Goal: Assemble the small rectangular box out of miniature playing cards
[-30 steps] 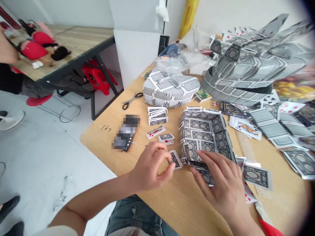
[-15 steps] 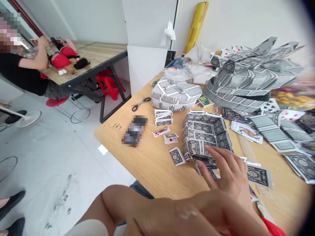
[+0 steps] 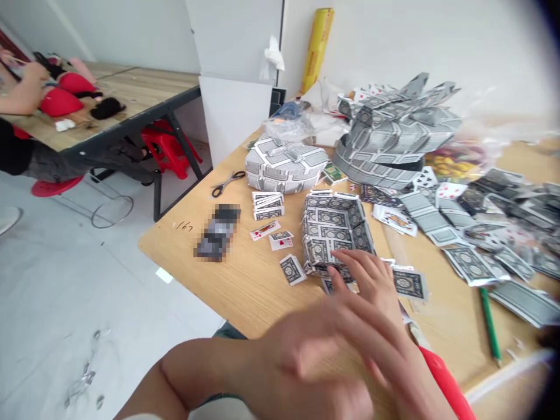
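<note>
A box woven from folded playing cards (image 3: pixel 326 233) lies on the table with its hollow side up. My right hand (image 3: pixel 371 277) is at its near wall, fingers over the rim and thumb on the outer side. My left hand (image 3: pixel 315 350), blurred by motion, crosses in front of my right forearm. Its fingers are apart and nothing shows in them. Left of the box lie a stack of folded cards (image 3: pixel 268 205) and loose folded cards (image 3: pixel 292 269). Another card (image 3: pixel 409 283) lies right of my right hand.
Scissors (image 3: pixel 228 184) and a phone-shaped, blurred-out item (image 3: pixel 217 232) lie to the left. Behind stand a lidded card box (image 3: pixel 286 164) and a larger card construction (image 3: pixel 394 134). Scattered cards (image 3: pixel 475 265) and a green pencil (image 3: pixel 490 326) lie right. A person (image 3: pixel 17 96) sits at another table.
The view has swung right, bringing the green pencil into sight. My left hand has lifted and turned before my right forearm. My right hand stays at the box's near wall.
</note>
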{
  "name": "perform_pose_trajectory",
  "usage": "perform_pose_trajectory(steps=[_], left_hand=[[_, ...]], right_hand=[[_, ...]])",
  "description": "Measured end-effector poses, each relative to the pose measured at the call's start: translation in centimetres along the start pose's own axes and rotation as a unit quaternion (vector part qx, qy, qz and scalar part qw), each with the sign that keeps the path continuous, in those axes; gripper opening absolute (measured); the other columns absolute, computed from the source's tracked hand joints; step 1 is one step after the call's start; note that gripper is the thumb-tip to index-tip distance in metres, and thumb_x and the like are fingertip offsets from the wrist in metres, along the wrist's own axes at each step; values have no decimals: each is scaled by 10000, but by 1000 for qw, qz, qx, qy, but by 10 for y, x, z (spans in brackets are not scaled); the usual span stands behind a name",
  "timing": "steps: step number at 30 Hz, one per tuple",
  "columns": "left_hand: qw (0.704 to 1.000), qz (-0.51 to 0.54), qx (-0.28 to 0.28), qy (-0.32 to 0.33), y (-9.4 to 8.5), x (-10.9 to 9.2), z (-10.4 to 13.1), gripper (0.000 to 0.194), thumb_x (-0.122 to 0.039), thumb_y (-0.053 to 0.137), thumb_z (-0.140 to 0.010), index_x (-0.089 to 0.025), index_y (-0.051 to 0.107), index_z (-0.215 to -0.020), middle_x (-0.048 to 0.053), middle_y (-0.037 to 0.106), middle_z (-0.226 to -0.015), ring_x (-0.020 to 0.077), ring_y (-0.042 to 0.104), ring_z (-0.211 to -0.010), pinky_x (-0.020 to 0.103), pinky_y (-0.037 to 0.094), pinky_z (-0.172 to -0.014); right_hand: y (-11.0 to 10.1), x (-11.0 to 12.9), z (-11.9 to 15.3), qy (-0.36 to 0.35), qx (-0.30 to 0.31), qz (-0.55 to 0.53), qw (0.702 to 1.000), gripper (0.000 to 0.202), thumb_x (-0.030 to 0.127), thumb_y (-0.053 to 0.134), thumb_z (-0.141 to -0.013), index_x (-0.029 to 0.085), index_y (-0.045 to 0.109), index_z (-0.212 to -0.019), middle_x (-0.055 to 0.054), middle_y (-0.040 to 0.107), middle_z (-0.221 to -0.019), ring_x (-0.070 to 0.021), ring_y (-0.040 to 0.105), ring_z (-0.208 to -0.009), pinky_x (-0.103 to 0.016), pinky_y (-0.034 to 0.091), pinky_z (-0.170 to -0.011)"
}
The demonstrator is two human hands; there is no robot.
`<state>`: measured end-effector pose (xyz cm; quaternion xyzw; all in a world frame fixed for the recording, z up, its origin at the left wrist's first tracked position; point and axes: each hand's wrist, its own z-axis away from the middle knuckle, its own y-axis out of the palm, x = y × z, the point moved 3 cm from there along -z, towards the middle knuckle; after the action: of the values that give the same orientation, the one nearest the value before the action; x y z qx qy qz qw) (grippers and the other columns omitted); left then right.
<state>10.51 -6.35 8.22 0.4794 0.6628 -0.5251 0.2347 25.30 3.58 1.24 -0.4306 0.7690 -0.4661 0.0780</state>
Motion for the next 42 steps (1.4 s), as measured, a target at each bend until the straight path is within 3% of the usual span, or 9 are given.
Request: perform_pose_trajectory(steps=[2, 4, 6, 9, 17, 27, 42], left_hand=[[981, 152, -79, -89, 2, 34, -11, 139, -299, 495, -934, -255, 609, -1000, 65, 623, -989, 184, 616, -956, 355, 525, -862], [951, 193, -154, -183, 8, 68, -15, 199, -323, 564, -904, -219, 547, -1073, 81, 602, -1073, 187, 596, -1018, 357, 507, -905], [938, 173, -180, -241, 16, 92, -16, 288, -373, 594, -885, -190, 520, -1096, 102, 570, -1142, 205, 564, -1097, 371, 478, -949], [939, 148, -174, -256, 23, 109, -21, 356, -429, 614, -867, -178, 509, -1097, 108, 565, -1144, 211, 565, -1082, 362, 480, -915], [939, 162, -165, -255, 31, 110, -41, 282, -348, 628, -856, -181, 536, -1063, 60, 601, -1016, 164, 601, -949, 305, 506, -842], [937, 154, -163, -268, 28, 102, -49, 313, -328, 657, -820, -188, 591, -1092, 36, 654, -997, 159, 625, -922, 283, 510, -839], [946, 85, -147, -275, 26, 107, -55, 278, -350, 647, -827, -187, 619, -1050, 29, 645, -959, 162, 611, -895, 276, 501, -816]], right_hand=[[-1, -1, -1, 9, 14, -35, 999, 178, 220, 544, -936, 203, 634, -1088, -77, 687, -1038, -237, 595, -996, -401, 434, -846], [-2, -1, -2, 21, 17, -62, 998, 158, 194, 536, -940, 196, 658, -1041, -66, 700, -1010, -219, 601, -976, -383, 437, -832], [-2, 0, -3, 35, 16, -79, 996, 159, 194, 538, -942, 191, 668, -1034, -61, 709, -991, -209, 608, -957, -373, 441, -822], [-2, 0, -3, 50, 14, -99, 994, 167, 204, 531, -946, 189, 678, -1024, -58, 717, -973, -203, 616, -936, -372, 448, -820], [-4, -1, -4, 57, 13, -134, 989, 177, 191, 518, -946, 207, 686, -1001, -43, 731, -943, -182, 636, -892, -356, 447, -797], [0, -6, -2, 63, 16, -171, 983, 167, 213, 510, -957, 188, 672, -983, -40, 735, -953, -165, 638, -887, -343, 438, -807], [0, -11, -1, 63, 15, -189, 980, 182, 209, 489, -960, 170, 662, -999, -46, 746, -920, -180, 654, -887, -360, 437, -798]])
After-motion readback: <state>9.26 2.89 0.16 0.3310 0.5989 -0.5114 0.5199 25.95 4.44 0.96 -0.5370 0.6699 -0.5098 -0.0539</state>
